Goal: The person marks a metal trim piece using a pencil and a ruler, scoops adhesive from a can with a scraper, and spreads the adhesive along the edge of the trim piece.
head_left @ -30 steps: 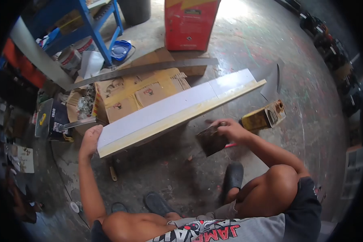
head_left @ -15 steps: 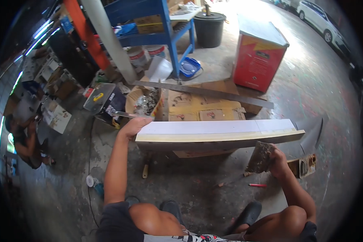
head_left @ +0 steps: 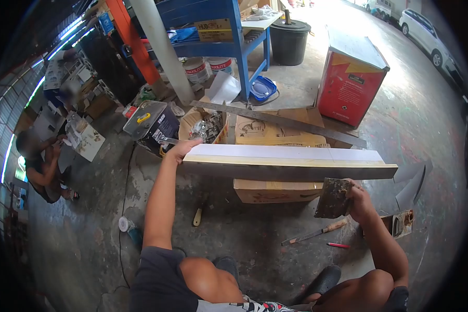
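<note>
My left hand [head_left: 183,150] is closed on the left end of a long board [head_left: 286,171], with a white upper face, a cream edge and a dark front side. A thin metal strip [head_left: 169,141] shows beside that hand's fingers; I cannot tell whether it is held. My right hand [head_left: 361,200] grips a flat, dark, stained rectangular plate [head_left: 332,198] just below the board's right part. The plate's exact kind is unclear. Under the board sits a cardboard box [head_left: 275,192]. A wooden-handled file [head_left: 317,232] and a red pen [head_left: 338,245] lie on the floor below my right hand.
A tall red tin [head_left: 351,88] stands behind at right, near a long metal straightedge [head_left: 281,123]. To the left are an open box of hardware [head_left: 205,125] and a dark tub [head_left: 153,127]. A wooden-handled tool [head_left: 197,217] lies on the floor. Another person [head_left: 41,166] crouches far left.
The view has shifted, so the surroundings sit lower and farther right. The board appears slightly higher and more level. Both hands keep their holds.
</note>
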The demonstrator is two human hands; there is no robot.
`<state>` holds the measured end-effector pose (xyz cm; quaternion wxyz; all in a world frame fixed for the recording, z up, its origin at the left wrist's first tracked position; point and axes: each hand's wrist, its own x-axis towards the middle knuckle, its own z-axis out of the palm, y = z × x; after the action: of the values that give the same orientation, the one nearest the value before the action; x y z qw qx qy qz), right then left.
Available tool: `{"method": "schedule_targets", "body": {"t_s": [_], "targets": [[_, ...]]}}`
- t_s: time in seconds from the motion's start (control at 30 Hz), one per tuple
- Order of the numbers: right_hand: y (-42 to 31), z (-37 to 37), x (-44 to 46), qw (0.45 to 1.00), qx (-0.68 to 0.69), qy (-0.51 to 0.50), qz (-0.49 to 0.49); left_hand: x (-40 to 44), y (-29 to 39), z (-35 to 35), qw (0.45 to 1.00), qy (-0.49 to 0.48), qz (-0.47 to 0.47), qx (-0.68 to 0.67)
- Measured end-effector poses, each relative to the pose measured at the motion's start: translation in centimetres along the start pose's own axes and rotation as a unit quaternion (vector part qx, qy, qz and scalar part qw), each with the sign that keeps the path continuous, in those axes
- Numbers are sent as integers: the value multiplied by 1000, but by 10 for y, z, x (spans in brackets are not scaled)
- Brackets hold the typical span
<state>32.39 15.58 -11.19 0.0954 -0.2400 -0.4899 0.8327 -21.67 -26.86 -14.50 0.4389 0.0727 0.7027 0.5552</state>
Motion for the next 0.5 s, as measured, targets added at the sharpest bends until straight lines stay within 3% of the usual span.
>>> {"method": "schedule_targets", "body": {"t_s": [0.07, 0.2, 0.27, 0.33, 0.4, 0.43, 0.5], "targets": [[1, -7, 7, 1000, -24, -9, -3, 7, 6, -10, 1000, -5, -18, 1], [-6, 2, -2, 998, -46, 29, -17, 20, 35, -26, 958, 81, -17, 274], [-8, 11, -14, 996, -55, 62, -32, 26, 63, -11, 860, 134, 93, 483], [-4, -1, -22, 987, -134, 86, -20, 22, 92, 36, 834, 171, 210, 480], [-1, -19, -24, 980, -177, 86, 1, 39, 110, 77, 735, 171, 345, 558], [1, -28, -25, 980, -180, 79, 18, 27, 129, 116, 737, 164, 295, 585], [-2, -24, -23, 982, -179, 59, 31, 44, 138, 165, 714, 95, 334, 608]]}}
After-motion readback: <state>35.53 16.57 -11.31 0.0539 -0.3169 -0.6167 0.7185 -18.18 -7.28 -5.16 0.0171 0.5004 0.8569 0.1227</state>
